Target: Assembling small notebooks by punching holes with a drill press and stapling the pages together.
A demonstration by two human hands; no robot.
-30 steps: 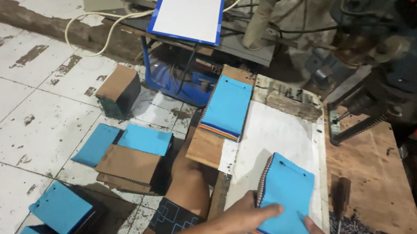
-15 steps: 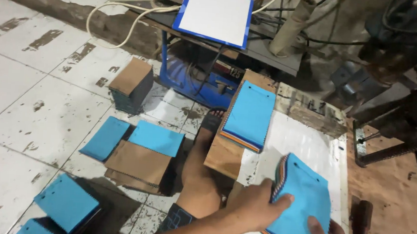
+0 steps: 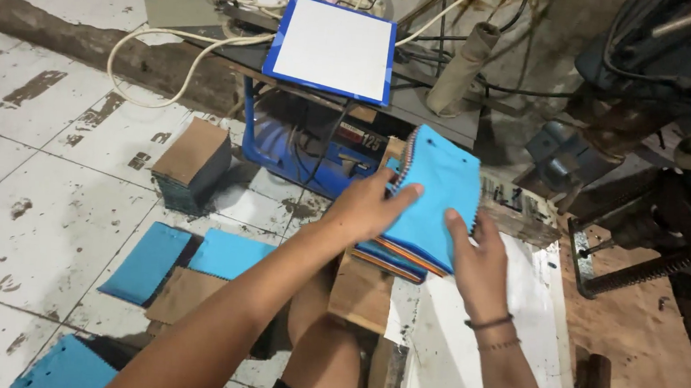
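Observation:
Both my hands hold a thick blue-covered notebook block with perforated edges, lifted and tilted above a stack of similar blue and brown blocks. My left hand grips its left edge, thumb on the cover. My right hand supports the lower right edge from beneath. The stack rests on a brown board near my knee.
A white work board lies under my right arm. Blue and brown covers lie on the tiled floor at left, beside a brown-topped stack. A blue-framed white panel sits on a blue machine. Metal machinery stands at right.
My hands lifted the blue notebook block from the white board at lower right and carried it up and left, over the stack. The camera view shifted as well.

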